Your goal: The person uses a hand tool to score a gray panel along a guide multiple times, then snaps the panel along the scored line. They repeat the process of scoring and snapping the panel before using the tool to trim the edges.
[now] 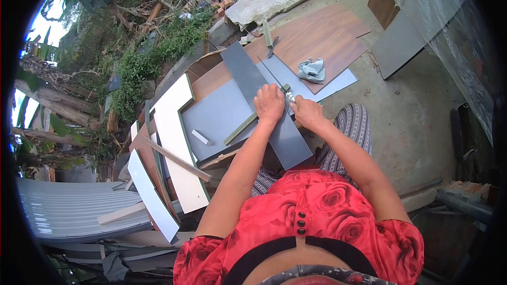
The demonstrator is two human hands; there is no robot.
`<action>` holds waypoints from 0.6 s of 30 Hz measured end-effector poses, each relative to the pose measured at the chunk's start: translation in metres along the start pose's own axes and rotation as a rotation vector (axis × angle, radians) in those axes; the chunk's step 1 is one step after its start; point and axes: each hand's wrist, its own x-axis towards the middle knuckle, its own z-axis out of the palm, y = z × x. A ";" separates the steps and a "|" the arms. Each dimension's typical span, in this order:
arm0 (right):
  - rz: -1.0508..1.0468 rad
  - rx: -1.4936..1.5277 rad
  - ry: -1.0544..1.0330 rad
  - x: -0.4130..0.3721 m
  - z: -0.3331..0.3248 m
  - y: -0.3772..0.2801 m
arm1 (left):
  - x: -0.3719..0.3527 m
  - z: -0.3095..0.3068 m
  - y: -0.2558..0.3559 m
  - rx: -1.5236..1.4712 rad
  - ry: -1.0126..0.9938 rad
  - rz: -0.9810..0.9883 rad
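Observation:
A long dark grey board (pixel 244 71) lies slantwise across a low work surface in front of me. My left hand (pixel 270 103) is closed over the middle of this board and bears down on it. Closed around a whitish, wrapped-looking handle is my right hand (pixel 308 112), just beside the board's right edge. From that handle a thin saw blade (pixel 271 73) runs away up and to the left, along the board. A green-edged strip of wood (pixel 240 130) passes beneath the board, its far end showing near my right hand.
Brown wood-grain panels (pixel 322 34) lie beyond, with a crumpled light-blue cloth (pixel 311 70) and another green strip (pixel 267 34). White cut panels (pixel 177 145) and a small white block (pixel 202 137) are at left. Clear plastic sheeting (pixel 438 16) hangs at right. Corrugated sheet (pixel 68 208) lies lower left.

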 end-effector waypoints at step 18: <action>-0.004 0.026 0.007 -0.004 0.002 0.003 | 0.000 -0.004 0.000 -0.017 0.000 0.008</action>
